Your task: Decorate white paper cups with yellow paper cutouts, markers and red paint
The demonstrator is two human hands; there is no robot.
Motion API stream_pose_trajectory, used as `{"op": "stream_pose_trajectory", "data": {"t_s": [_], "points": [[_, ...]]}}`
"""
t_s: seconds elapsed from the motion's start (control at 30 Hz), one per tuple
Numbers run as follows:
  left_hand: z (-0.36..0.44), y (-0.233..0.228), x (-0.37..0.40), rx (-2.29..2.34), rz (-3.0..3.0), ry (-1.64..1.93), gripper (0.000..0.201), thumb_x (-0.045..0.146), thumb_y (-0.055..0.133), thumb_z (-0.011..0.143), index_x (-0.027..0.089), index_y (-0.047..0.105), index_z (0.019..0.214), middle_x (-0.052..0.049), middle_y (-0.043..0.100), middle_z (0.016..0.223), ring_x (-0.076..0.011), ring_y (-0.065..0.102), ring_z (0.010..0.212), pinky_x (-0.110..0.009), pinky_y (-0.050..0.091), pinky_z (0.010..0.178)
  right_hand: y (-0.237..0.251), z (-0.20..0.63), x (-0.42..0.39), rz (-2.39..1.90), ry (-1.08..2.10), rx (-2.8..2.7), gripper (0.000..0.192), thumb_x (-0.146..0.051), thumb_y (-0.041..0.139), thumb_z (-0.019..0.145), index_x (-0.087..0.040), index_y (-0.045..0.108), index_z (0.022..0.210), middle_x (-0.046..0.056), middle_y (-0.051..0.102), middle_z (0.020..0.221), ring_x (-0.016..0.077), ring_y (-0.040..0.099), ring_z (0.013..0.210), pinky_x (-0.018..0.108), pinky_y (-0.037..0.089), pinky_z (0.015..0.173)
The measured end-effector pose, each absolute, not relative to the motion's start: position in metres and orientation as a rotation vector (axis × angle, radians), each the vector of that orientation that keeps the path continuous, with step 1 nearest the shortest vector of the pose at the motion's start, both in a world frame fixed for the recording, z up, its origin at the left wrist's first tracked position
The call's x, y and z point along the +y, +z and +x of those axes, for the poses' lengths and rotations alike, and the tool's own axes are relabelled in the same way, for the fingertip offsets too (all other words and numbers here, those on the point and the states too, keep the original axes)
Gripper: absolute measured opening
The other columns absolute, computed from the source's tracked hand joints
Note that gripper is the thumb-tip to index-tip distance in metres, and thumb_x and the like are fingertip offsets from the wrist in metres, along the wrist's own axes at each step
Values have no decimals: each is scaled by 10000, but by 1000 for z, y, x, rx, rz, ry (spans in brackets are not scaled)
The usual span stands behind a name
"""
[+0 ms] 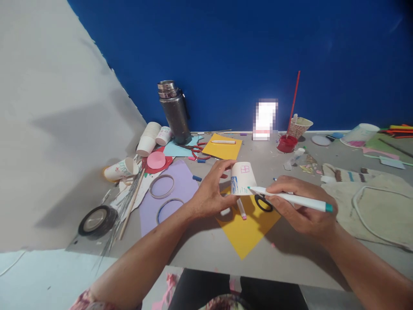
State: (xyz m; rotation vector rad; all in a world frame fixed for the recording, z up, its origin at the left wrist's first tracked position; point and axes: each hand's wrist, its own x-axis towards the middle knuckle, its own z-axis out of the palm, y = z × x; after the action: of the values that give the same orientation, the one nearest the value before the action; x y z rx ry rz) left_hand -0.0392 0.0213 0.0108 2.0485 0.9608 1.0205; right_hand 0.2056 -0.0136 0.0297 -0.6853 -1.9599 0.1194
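My left hand (211, 193) closed around an upturned paper cup (243, 178), right hand (298, 202) pinching a teal marker (290, 199), tip seemingly touching the cup, over yellow paper (248, 234) on the worktop (290, 258)

Two yellow sheets (248, 232) (222, 148), two rings (161, 186) (167, 206), one flask (174, 114), one tape roll (97, 219)

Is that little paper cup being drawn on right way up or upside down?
Upside down: the paper cup has its narrow base on top and wide rim below, held by the left hand.
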Motion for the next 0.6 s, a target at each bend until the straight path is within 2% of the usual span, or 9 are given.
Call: {"op": "stream_pose_trajectory", "data": {"t_s": [0.3, 0.6], "points": [[-37, 12, 20, 1001, 1966, 1016, 742, 152, 740, 733, 255, 485, 1422, -122, 552, 1482, -298, 562, 1340, -496, 493, 1120, 33, 206, -13, -675, 100, -1961, 146, -131, 636, 925, -241, 697, 998, 38, 751, 773, 202, 713, 651, 315, 539, 545], [-37, 12, 21, 986, 1859, 1019, 730, 235, 808, 756, 258, 491, 1414, -129, 562, 1495, -310, 557, 1375, -511, 467, 1149, 30, 209, -13, -678, 121, -1942, 150, -136, 656, 907, -237, 708, 1005, 39, 759, 782, 208, 723, 670, 316, 549, 573]]}}
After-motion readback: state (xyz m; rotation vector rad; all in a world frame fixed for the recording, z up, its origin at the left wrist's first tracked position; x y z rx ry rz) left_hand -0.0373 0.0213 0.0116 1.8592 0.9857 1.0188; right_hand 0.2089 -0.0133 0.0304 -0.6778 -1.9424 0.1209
